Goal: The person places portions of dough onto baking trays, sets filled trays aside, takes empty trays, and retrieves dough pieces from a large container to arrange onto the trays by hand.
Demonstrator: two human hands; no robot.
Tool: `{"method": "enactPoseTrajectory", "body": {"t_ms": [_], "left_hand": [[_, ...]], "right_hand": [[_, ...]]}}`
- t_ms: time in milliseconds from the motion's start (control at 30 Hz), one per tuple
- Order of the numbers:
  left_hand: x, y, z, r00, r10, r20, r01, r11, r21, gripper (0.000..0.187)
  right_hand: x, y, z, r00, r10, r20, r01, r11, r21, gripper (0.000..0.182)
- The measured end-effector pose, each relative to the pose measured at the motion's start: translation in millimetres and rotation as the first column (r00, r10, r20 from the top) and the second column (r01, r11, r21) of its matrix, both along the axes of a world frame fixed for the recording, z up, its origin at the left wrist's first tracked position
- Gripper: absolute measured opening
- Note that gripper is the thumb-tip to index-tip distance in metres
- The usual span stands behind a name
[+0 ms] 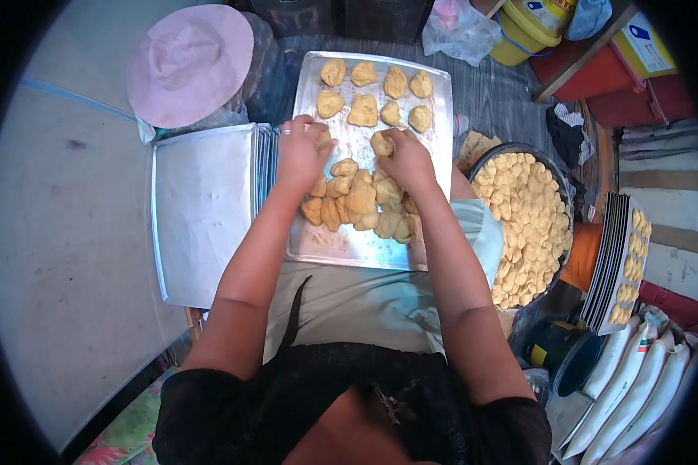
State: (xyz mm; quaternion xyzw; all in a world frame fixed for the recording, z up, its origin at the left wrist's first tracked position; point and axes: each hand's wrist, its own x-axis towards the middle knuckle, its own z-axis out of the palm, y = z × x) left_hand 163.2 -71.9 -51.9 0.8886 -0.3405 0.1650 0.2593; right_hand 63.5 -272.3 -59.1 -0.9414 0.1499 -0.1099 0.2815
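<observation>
A metal baking tray [364, 254] rests across my lap. Two rows of flattened dough pieces [362, 110] lie at its far end, and a pile of dough lumps [361, 198] sits nearer to me. My left hand [302, 153] is over the tray's left side, its fingers curled round a dough piece [324, 140] that they partly hide. Across from it, my right hand [408, 158] grips another dough piece [381, 143] between thumb and fingers. Both pieces are just beyond the pile, below the second row.
Stacked trays [202, 217] stand at the left, with a pink hat [191, 66] behind them. To my right is a large round tub [568, 232] full of dough lumps. Farther right are a tray stack [605, 263] bearing dough, several white sacks [636, 387] and a dark bucket [570, 356].
</observation>
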Motion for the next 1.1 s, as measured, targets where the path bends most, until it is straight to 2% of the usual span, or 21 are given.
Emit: {"method": "enactPoseTrajectory", "body": {"t_ms": [33,100,133,200,233,300,333,433,467,533,633,733,833,867,933,1033,1100], "left_hand": [[-13,-4,12,0.996,-0.082,0.029,0.080,0.994,0.069,0.034],[-21,-8,15,0.917,-0.176,-0.357,0.254,0.949,0.185,0.033],[-26,-7,13,0.819,-0.189,-0.542,0.351,0.912,0.214,0.032],[-16,-12,0,0.798,-0.166,-0.580,0.267,0.959,0.093,0.031],[-11,-16,-4,0.767,-0.152,-0.624,0.195,0.981,0.000,0.030],[-4,-31,-2,0.694,-0.145,-0.705,-0.019,0.976,-0.219,0.027],[0,-37,-7,0.782,-0.136,-0.609,0.009,0.978,-0.206,0.026],[5,-48,-24,0.956,-0.160,-0.247,0.123,0.980,-0.155,0.028],[4,-50,-25,0.950,-0.126,-0.287,0.119,0.992,-0.042,0.027],[-2,-49,-13,0.934,-0.045,-0.354,0.119,0.975,0.189,0.027],[-15,-49,-4,0.824,0.057,-0.564,0.011,0.993,0.116,0.030],[-20,-44,-3,0.816,-0.006,-0.578,0.033,0.999,0.037,0.034],[-22,-39,-1,0.812,0.008,-0.584,0.046,0.996,0.078,0.035],[-25,-39,-1,0.874,0.001,-0.486,0.035,0.997,0.067,0.035],[-31,-41,-3,0.964,-0.005,-0.268,0.016,0.999,0.039,0.034],[-31,-59,-7,0.974,-0.209,-0.087,0.216,0.973,0.077,0.031],[-31,-71,-9,0.945,-0.271,-0.183,0.305,0.931,0.198,0.031]], "right_hand": [[-2,3,6,0.994,-0.015,-0.112,0.012,1.000,-0.028,0.041],[3,4,25,0.947,-0.047,-0.317,0.018,0.996,-0.093,0.045],[0,4,28,0.948,-0.040,-0.316,0.006,0.994,-0.108,0.042],[-9,-2,34,0.953,-0.029,-0.303,-0.016,0.989,-0.145,0.036],[-16,-6,33,0.990,-0.034,-0.138,0.029,0.999,-0.034,0.033],[-24,-9,36,0.975,-0.081,-0.207,0.112,0.984,0.140,0.029],[-28,-8,38,0.964,-0.101,-0.246,0.158,0.962,0.223,0.028],[-48,16,21,0.984,0.174,0.043,-0.179,0.967,0.180,0.024],[-53,25,19,0.981,0.184,-0.066,-0.179,0.980,0.082,0.023],[-61,26,26,0.973,0.200,-0.111,-0.187,0.975,0.123,0.023],[-68,21,34,0.954,0.190,-0.232,-0.128,0.958,0.258,0.023],[-73,7,41,0.896,0.271,-0.353,-0.111,0.904,0.414,0.026],[-62,-8,49,0.925,0.106,-0.364,0.027,0.939,0.341,0.027],[-61,-15,33,0.998,0.035,-0.055,-0.035,0.999,0.012,0.031],[-51,-20,21,0.996,-0.084,0.026,0.087,0.990,-0.115,0.039],[-39,-30,-4,0.996,-0.078,-0.036,0.082,0.989,0.124,0.046],[-37,-36,-16,0.995,-0.099,0.027,0.094,0.986,0.137,0.044]]}}
